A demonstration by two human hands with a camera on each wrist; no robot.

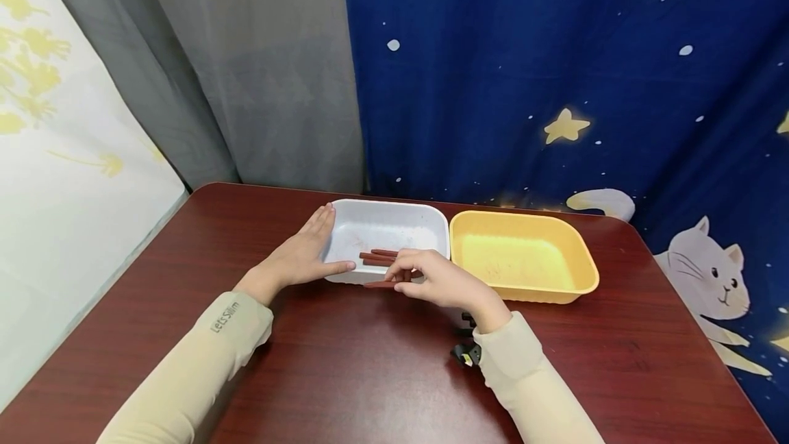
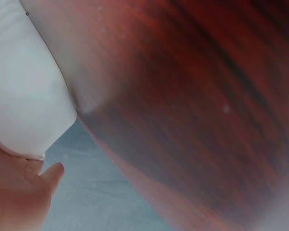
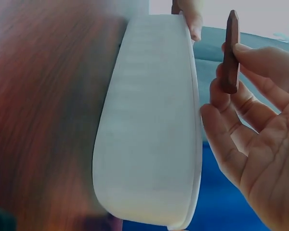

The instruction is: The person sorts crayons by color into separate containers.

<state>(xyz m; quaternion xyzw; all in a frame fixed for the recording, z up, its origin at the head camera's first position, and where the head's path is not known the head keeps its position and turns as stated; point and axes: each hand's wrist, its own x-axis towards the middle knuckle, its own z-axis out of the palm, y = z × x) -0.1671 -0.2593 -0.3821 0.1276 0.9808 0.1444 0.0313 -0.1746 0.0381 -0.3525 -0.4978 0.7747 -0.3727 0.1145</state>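
Observation:
A white plastic bin [image 1: 394, 226] stands near the back of the table. My left hand [image 1: 302, 255] rests against its left end with fingers straight and the thumb along the front rim. Over the front rim, my right hand [image 1: 440, 281] pinches a reddish-brown stick [image 3: 231, 57] between thumb and fingers. That stick has flat sides and a tapered end in the right wrist view. Several similar sticks [image 1: 372, 257] lie inside the bin, partly hidden behind the right hand. In the left wrist view, part of the left hand [image 2: 21, 192] touches the bin's edge.
A yellow bin [image 1: 524, 218] stands right beside the white one. Both are on a dark red wooden table [image 1: 370, 375]. A small black object [image 1: 466, 353] shows by the right sleeve. Grey and blue star-printed curtains [image 1: 481, 88] hang behind the table.

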